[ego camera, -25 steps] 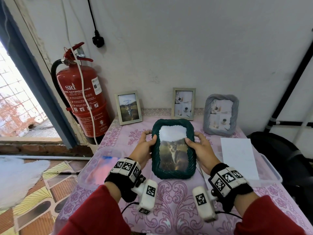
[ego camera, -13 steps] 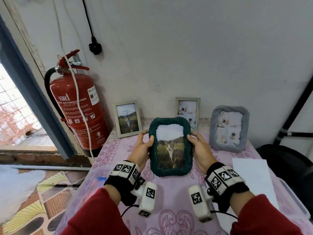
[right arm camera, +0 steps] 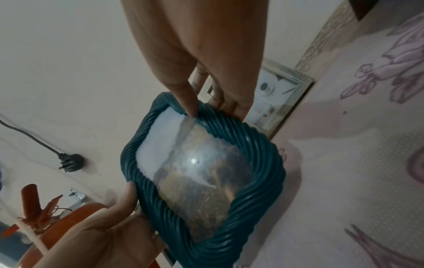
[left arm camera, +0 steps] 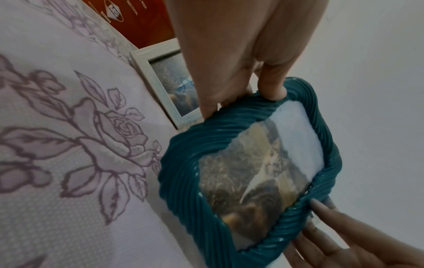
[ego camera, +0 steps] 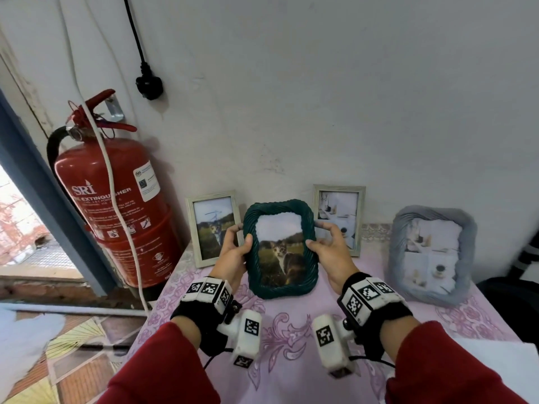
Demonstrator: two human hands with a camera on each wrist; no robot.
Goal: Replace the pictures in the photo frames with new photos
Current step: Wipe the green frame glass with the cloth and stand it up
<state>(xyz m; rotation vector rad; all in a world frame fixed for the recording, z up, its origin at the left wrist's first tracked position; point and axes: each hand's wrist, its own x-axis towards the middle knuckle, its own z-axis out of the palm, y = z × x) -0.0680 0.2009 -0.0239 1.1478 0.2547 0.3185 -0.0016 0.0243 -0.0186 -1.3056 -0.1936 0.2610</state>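
A dark green rope-patterned photo frame (ego camera: pixel 280 252) with a cat photo stands upright at the back of the table, between two wooden frames. My left hand (ego camera: pixel 242 234) grips its left edge, thumb on the front rim and fingers behind. My right hand (ego camera: pixel 315 234) grips the right edge the same way. The left wrist view shows the frame (left arm camera: pixel 247 172) with my thumb (left arm camera: pixel 273 90) on the rim. In the right wrist view, glare covers the photo (right arm camera: pixel 201 168). Its lower edge is at or just above the cloth; I cannot tell which.
Against the wall lean a wooden frame with a cat photo (ego camera: pixel 214 228), a wooden frame (ego camera: pixel 339 217) with a pale photo and a grey fabric frame (ego camera: pixel 431 255). A red fire extinguisher (ego camera: pixel 116 205) stands left of the table. White paper (ego camera: pixel 495 354) lies at the right.
Both hands carried the green frame away from me toward the wall and tipped it more upright. It now sits between the two wooden frames.
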